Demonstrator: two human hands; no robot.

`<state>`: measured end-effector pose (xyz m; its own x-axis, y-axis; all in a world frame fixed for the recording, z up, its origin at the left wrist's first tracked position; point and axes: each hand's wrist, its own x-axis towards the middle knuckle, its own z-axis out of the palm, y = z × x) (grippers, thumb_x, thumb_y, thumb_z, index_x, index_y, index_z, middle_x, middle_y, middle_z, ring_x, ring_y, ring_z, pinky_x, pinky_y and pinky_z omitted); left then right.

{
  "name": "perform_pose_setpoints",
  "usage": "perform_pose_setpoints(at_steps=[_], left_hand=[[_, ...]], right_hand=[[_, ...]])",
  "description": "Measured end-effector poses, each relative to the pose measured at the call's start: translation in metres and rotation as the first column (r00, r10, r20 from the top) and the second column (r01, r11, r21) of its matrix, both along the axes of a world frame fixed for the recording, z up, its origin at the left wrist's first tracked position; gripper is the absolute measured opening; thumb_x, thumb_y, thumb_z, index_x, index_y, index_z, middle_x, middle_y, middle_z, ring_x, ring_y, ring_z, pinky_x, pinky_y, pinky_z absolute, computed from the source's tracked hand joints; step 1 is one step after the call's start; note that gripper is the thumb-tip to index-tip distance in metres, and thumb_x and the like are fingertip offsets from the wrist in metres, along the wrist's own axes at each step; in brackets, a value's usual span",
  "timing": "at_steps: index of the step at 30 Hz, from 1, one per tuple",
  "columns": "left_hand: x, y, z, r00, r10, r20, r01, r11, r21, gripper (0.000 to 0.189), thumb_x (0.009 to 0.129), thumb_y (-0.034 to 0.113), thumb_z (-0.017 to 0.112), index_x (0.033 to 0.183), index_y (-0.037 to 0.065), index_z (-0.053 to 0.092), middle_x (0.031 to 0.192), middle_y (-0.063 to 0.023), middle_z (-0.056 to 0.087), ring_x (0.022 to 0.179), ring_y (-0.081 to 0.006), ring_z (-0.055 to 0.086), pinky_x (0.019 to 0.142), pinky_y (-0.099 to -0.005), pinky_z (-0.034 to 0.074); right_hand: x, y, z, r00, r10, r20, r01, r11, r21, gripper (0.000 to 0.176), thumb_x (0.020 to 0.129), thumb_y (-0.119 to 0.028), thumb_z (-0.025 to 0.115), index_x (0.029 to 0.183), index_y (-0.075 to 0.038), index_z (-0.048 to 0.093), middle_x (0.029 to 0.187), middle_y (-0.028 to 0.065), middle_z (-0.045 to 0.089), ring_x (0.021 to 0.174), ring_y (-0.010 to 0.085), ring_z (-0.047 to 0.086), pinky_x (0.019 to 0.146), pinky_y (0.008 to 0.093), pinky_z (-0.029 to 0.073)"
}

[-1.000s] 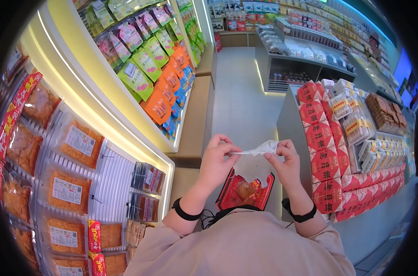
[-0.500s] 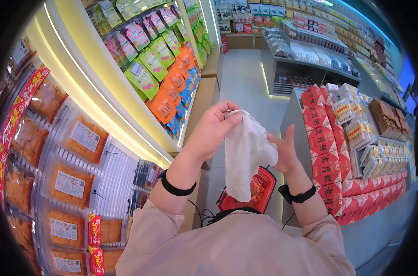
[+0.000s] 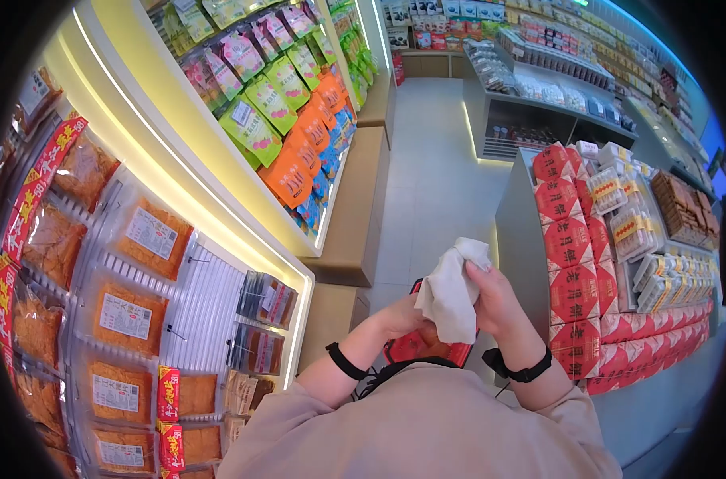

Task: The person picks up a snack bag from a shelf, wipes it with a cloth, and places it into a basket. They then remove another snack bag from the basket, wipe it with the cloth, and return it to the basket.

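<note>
right hand [image 3: 500, 307]: closed around the white cloth [image 3: 452, 291], thumb and fingers pinching its upper fold.
left hand [image 3: 399, 315]: tucked low behind the cloth's hanging edge; whether it grips anything cannot be told.
white cloth: bunched and draped between the two hands at chest height, directly above the red basket [image 3: 407, 349].
red basket: hangs close to the person's front; its contents are mostly hidden.
progress: by the look of it, the cloth is out and being handled; it is not yet laid down or in the basket.
surroundings: red boxes [image 3: 574, 267] stacked to the right, snack bags [image 3: 287, 132] on the left shelves.
</note>
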<state>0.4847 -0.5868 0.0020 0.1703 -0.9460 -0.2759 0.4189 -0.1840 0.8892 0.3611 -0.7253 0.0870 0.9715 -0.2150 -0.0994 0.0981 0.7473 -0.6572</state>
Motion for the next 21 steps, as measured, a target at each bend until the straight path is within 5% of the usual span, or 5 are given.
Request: perform_pose_setpoints(at_steps=[1, 7, 10, 15, 21], left_hand=[[-0.009, -0.001, 0.010, 0.993, 0.016, 0.118, -0.001, 0.992, -0.127, 0.054, 0.099, 0.048, 0.039, 0.133, 0.007, 0.047, 0.127, -0.0076, 0.056, 0.121, -0.0219, 0.052, 0.103, -0.0405, 0.039], [0.006, -0.003, 0.050, 0.677, -0.026, -0.735, -0.353, 0.865, -0.356, 0.054, 0.095, 0.045, 0.053, 0.133, 0.006, 0.049, 0.128, -0.0083, 0.055, 0.124, -0.0210, 0.049, 0.105, -0.0366, 0.037], [0.013, -0.023, -0.063, 0.899, 0.417, -0.138, -0.367, 0.885, 0.286, 0.051, 0.095, 0.037, 0.056, 0.135, 0.007, 0.047, 0.128, -0.0061, 0.057, 0.122, -0.0172, 0.051, 0.105, -0.0356, 0.037], [-0.013, -0.020, -0.030, 0.989, 0.036, -0.145, -0.047, 0.996, -0.070, 0.050, 0.092, 0.030, 0.061, 0.134, 0.006, 0.048, 0.127, -0.0061, 0.057, 0.115, -0.0174, 0.057, 0.098, -0.0334, 0.045], [0.018, -0.002, -0.001, 0.850, -0.069, -0.522, -0.185, 0.888, -0.420, 0.050, 0.095, 0.027, 0.054, 0.136, 0.003, 0.043, 0.132, -0.0118, 0.054, 0.121, -0.0237, 0.053, 0.103, -0.0375, 0.042]], right_hand=[[0.000, -0.002, 0.003, 0.998, -0.021, -0.059, 0.020, 1.000, -0.016, 0.032, 0.096, -0.022, 0.055, 0.122, -0.005, 0.050, 0.116, 0.0082, 0.060, 0.105, 0.0192, 0.060, 0.091, 0.0362, 0.049], [-0.002, -0.024, 0.000, 0.950, -0.240, -0.200, 0.095, 0.831, -0.548, 0.034, 0.097, -0.028, 0.054, 0.122, -0.004, 0.051, 0.109, 0.0083, 0.061, 0.095, 0.0164, 0.063, 0.081, 0.0317, 0.052], [-0.003, -0.017, 0.001, 0.937, -0.244, -0.252, 0.125, 0.904, -0.410, 0.036, 0.097, -0.030, 0.055, 0.122, -0.004, 0.051, 0.109, 0.0078, 0.061, 0.094, 0.0169, 0.063, 0.079, 0.0324, 0.053], [-0.005, -0.005, 0.009, 0.923, -0.187, -0.337, 0.126, 0.972, -0.196, 0.038, 0.096, -0.030, 0.056, 0.123, -0.003, 0.052, 0.110, 0.0074, 0.061, 0.096, 0.0180, 0.062, 0.082, 0.0345, 0.052], [-0.011, -0.010, 0.009, 0.932, -0.290, -0.219, 0.064, 0.725, -0.685, 0.031, 0.096, -0.026, 0.058, 0.114, -0.001, 0.062, 0.101, 0.0032, 0.066, 0.092, 0.0114, 0.060, 0.081, 0.0259, 0.047]])
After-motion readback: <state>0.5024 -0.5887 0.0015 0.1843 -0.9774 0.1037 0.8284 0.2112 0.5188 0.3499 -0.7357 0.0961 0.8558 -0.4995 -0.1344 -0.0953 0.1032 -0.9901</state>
